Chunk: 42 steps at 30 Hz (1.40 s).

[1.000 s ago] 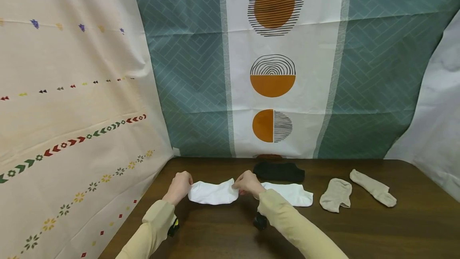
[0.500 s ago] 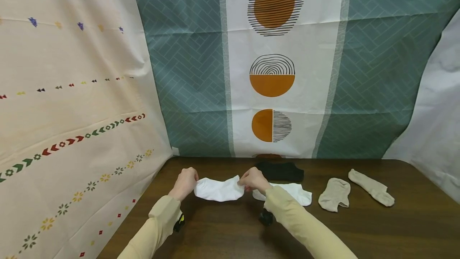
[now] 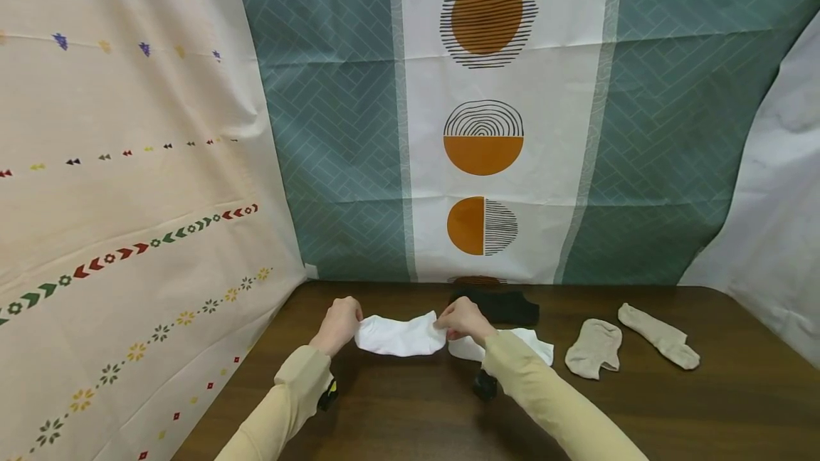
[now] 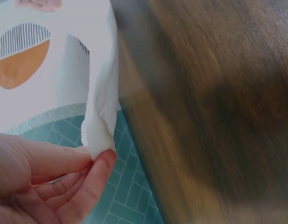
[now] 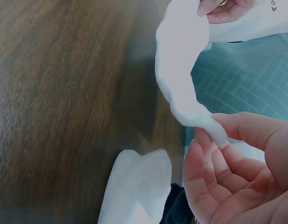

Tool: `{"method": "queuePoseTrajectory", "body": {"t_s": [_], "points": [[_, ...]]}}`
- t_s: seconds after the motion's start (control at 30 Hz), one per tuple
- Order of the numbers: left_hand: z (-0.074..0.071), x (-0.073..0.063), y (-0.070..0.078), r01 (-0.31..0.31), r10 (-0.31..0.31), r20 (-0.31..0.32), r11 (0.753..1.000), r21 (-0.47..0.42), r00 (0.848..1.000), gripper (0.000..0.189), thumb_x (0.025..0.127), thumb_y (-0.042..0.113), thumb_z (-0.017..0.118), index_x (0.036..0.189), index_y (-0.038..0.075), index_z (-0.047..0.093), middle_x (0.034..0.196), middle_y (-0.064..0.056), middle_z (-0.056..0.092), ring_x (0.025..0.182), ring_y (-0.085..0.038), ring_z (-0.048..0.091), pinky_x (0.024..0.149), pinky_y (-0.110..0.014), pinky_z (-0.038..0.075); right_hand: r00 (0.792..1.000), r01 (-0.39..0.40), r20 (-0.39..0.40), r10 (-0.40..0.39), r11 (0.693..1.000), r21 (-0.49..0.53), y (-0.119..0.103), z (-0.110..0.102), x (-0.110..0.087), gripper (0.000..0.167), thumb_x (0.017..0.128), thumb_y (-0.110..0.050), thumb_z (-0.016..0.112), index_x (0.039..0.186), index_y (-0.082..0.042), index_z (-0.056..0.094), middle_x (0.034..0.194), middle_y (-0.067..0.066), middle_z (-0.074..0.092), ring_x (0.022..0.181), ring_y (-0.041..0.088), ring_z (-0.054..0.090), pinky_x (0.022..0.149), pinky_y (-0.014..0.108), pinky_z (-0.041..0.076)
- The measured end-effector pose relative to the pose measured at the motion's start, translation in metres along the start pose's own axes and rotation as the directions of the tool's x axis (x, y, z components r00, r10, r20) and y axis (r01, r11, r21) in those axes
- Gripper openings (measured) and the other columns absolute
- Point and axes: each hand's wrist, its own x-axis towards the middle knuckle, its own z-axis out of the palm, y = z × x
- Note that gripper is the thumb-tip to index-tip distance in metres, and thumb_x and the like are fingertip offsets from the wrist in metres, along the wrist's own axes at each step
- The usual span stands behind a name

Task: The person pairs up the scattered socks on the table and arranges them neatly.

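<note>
A white ankle sock (image 3: 400, 336) hangs stretched between both hands, a little above the table. My left hand (image 3: 339, 324) pinches its left end; in the left wrist view thumb and fingertips (image 4: 104, 161) grip the fabric. The other end is pinched by my right hand (image 3: 464, 320), whose thumb and fingers close on a corner of the sock (image 5: 181, 60) in the right wrist view. A second white sock (image 3: 532, 346) lies on the table just beyond and right of the right hand, partly hidden by that hand and sleeve.
Behind the second white sock lies a dark sock (image 3: 500, 306). To the right rest two beige socks, one broad (image 3: 594, 348) and one narrow (image 3: 660, 336). The wooden table (image 3: 410, 411) ends at a patterned curtain (image 3: 346, 162) at the back.
Both hands have moved right and slightly away across the table, carrying the white sock with them. The held sock now sits nearer the second white sock. The other socks have stayed put.
</note>
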Motion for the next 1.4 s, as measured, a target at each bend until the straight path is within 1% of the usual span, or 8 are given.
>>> {"method": "queuePoseTrajectory", "body": {"t_s": [0.23, 0.37, 0.57, 0.8, 0.9, 1.07, 1.2, 1.4], "points": [[0.003, 0.005, 0.007, 0.009, -0.009, 0.023, 1.0, -0.027, 1.0, 0.018, 0.071, -0.014, 0.053, 0.063, 0.001, 0.058, 0.064, -0.003, 0.051, 0.053, -0.017, 0.043, 0.049, -0.03, 0.04, 1.0, -0.003, -0.006, 0.003, 1.0, 0.001, 0.004, -0.008, -0.001, 0.009, 0.073, -0.004, 0.07, 0.076, 0.004, 0.068, 0.058, 0.008, 0.057, 0.043, 0.012, 0.05, 0.053, 0.031, 0.05], [0.004, 0.006, 0.012, 0.013, -0.012, 0.021, 0.999, -0.033, 1.0, 0.018, 0.071, -0.014, 0.054, 0.062, 0.001, 0.058, 0.064, -0.003, 0.051, 0.053, -0.017, 0.044, 0.049, -0.03, 0.039, 1.0, -0.003, -0.007, 0.003, 1.0, 0.001, 0.007, -0.012, -0.001, 0.009, 0.074, -0.004, 0.07, 0.077, 0.005, 0.068, 0.059, 0.008, 0.057, 0.044, 0.012, 0.051, 0.053, 0.031, 0.05], [0.006, 0.007, 0.019, 0.001, 0.0, 0.023, 0.999, -0.041, 1.0, 0.02, 0.071, -0.014, 0.055, 0.06, 0.003, 0.056, 0.063, -0.004, 0.051, 0.052, -0.017, 0.043, 0.048, -0.029, 0.039, 1.0, -0.012, -0.017, 0.012, 1.0, -0.002, 0.011, -0.019, -0.003, 0.01, 0.074, -0.004, 0.071, 0.077, 0.005, 0.068, 0.06, 0.009, 0.057, 0.044, 0.012, 0.051, 0.053, 0.03, 0.05], [0.008, 0.011, 0.026, -0.001, 0.002, 0.029, 0.999, -0.035, 1.0, 0.018, 0.072, -0.014, 0.054, 0.063, 0.001, 0.058, 0.065, -0.004, 0.052, 0.053, -0.017, 0.044, 0.048, -0.029, 0.04, 0.999, -0.013, -0.032, 0.012, 1.0, -0.026, 0.015, -0.028, -0.004, 0.011, 0.074, -0.006, 0.071, 0.079, 0.004, 0.068, 0.064, 0.008, 0.058, 0.045, 0.013, 0.052, 0.054, 0.031, 0.05], [0.008, 0.012, 0.029, -0.019, 0.02, 0.03, 0.999, -0.037, 0.999, 0.019, 0.072, -0.015, 0.055, 0.062, 0.001, 0.058, 0.064, -0.004, 0.051, 0.053, -0.017, 0.044, 0.048, -0.029, 0.04, 0.999, -0.018, -0.036, 0.017, 0.999, -0.033, 0.017, -0.031, -0.004, 0.013, 0.074, -0.007, 0.071, 0.081, 0.004, 0.068, 0.065, 0.008, 0.058, 0.045, 0.014, 0.052, 0.055, 0.033, 0.05], [0.007, 0.013, 0.033, -0.043, 0.044, 0.03, 0.998, -0.039, 0.999, 0.02, 0.072, -0.015, 0.054, 0.061, 0.002, 0.057, 0.062, -0.003, 0.05, 0.053, -0.016, 0.042, 0.047, -0.028, 0.039, 0.998, -0.036, -0.046, 0.034, 0.999, -0.034, 0.019, -0.036, -0.005, 0.013, 0.074, -0.007, 0.071, 0.08, 0.004, 0.069, 0.064, 0.009, 0.057, 0.044, 0.013, 0.052, 0.053, 0.03, 0.05], [0.008, 0.013, 0.035, -0.038, 0.04, 0.032, 0.998, -0.048, 0.999, 0.021, 0.073, -0.014, 0.053, 0.061, 0.002, 0.057, 0.06, -0.002, 0.048, 0.051, -0.015, 0.041, 0.046, -0.027, 0.037, 0.998, -0.045, -0.056, 0.043, 0.999, -0.03, 0.02, -0.039, -0.005, 0.012, 0.074, -0.007, 0.071, 0.08, 0.004, 0.069, 0.064, 0.009, 0.057, 0.045, 0.014, 0.052, 0.052, 0.03, 0.049], [0.008, 0.014, 0.039, -0.038, 0.041, 0.04, 0.996, -0.079, 0.998, 0.017, 0.072, -0.014, 0.053, 0.064, -0.001, 0.059, 0.06, -0.002, 0.049, 0.051, -0.016, 0.042, 0.046, -0.027, 0.037, 0.998, -0.041, -0.058, 0.039, 0.998, -0.04, 0.024, -0.043, -0.006, 0.012, 0.075, -0.007, 0.072, 0.08, 0.003, 0.069, 0.069, 0.007, 0.058, 0.049, 0.015, 0.053, 0.052, 0.029, 0.049]]}}
